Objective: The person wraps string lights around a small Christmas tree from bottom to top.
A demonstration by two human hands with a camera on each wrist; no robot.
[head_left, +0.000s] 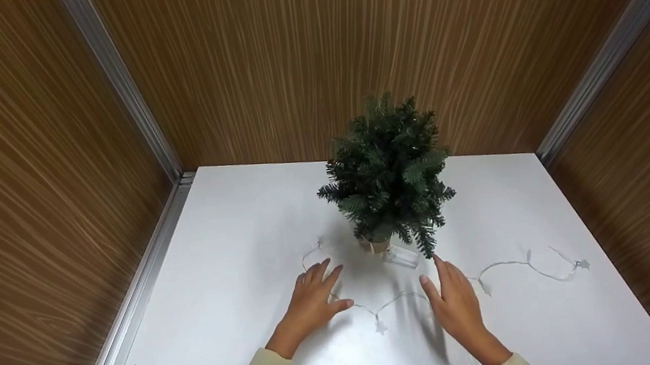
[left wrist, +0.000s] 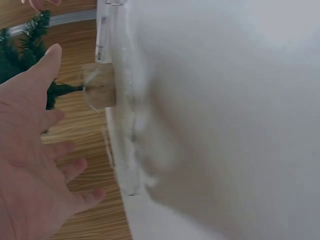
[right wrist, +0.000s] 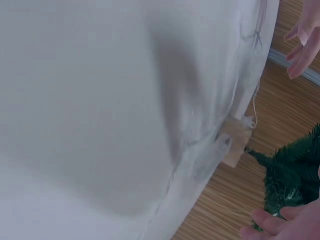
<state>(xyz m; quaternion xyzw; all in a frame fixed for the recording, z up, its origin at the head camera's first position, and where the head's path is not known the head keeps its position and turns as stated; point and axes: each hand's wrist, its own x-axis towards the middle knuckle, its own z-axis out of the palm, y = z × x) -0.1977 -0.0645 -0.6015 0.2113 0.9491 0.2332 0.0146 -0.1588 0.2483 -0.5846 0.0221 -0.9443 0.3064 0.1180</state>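
Note:
A small artificial Christmas tree (head_left: pixel 388 172) stands upright on a light brown base (left wrist: pixel 99 86). Right in front of the base lies a clear plastic box (head_left: pixel 402 256). My left hand (head_left: pixel 311 297), fingers spread and holding nothing, hovers over the left part of a thin string of lights (head_left: pixel 392 300). On the other side, my right hand (head_left: pixel 455 303) has straight fingers, its index fingertip right at the tip of a low branch. It overlaps the string in the head view. Between the hands lies a star-shaped light (head_left: pixel 380 325).
Farther right on the white table (head_left: pixel 235 224), the string runs to another star light (head_left: pixel 583 264). Wood-grain panels enclose the table at the back (head_left: pixel 270 71), left and right, with metal strips (head_left: pixel 126 88) at the corners.

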